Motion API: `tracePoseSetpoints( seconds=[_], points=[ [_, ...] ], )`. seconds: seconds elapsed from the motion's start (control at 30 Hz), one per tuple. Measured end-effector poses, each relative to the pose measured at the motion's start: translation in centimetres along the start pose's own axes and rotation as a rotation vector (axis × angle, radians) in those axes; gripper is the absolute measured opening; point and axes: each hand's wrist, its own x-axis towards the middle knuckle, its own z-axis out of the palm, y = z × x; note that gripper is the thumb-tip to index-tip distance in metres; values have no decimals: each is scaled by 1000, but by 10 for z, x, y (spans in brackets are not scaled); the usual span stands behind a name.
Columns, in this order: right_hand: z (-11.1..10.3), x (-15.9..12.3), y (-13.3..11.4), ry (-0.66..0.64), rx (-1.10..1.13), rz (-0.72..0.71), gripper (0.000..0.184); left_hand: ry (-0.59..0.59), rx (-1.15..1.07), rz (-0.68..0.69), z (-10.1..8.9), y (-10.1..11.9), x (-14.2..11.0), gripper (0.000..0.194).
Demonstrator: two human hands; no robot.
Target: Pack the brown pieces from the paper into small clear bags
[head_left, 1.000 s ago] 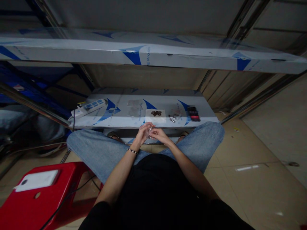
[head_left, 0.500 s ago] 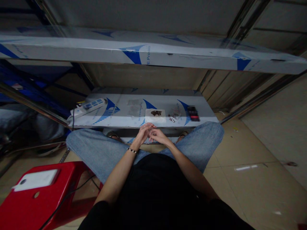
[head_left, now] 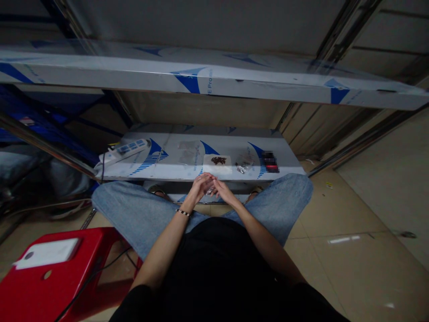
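My left hand (head_left: 199,187) and my right hand (head_left: 224,192) meet fingertip to fingertip just below the front edge of the low steel shelf (head_left: 144,172), above my knees. Their fingers are pinched together on a small clear packet (head_left: 210,190), mostly hidden between them. A beaded bracelet (head_left: 182,212) is on my left wrist. Nearest on the shelf, just beyond the hands, lies a white sheet (head_left: 226,169) with a small heap of brown bits (head_left: 218,160).
On the shelf lie small clear bags with metal parts (head_left: 241,166), a dark and red object (head_left: 270,161), flat clear bags (head_left: 186,150) and a white power strip (head_left: 124,150). A second shelf (head_left: 214,80) runs overhead. At lower left, a red stool (head_left: 63,286) carries a white device (head_left: 47,253).
My hands have closed in on each other and lifted slightly toward the shelf edge. The clear packet, plain to see a second ago, is now mostly covered by the fingers.
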Motion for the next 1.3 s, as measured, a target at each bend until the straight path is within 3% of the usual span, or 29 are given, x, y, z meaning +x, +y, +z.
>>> tracePoseSetpoints(
  seconds=[0.13,0.27,0.37,0.47,0.6,0.77,1.1,1.3],
  points=[
    [-8,3,2,170,30,23,58,14,7,3,2,-1,2,23],
    [-25,17,3,376,50,-11,48,21,50,-17,1,-2,2,27],
    [-46,41,-4,509,-112,-54,33,21,77,-54,-2,-5,2,34],
    [-68,69,-13,575,-443,-69,22,10,59,-45,-4,-8,3,38],
    [-86,98,-17,533,-821,13,17,-4,34,-61,-7,-11,6,38],
    [-94,116,-12,473,-987,71,18,-16,8,-83,-7,-11,5,38],
    [-99,122,-8,465,-1086,66,20,-23,11,-85,-7,-10,4,37],
    [-100,116,-17,490,-1010,84,19,-3,109,-60,-8,-10,1,33]
  ],
)
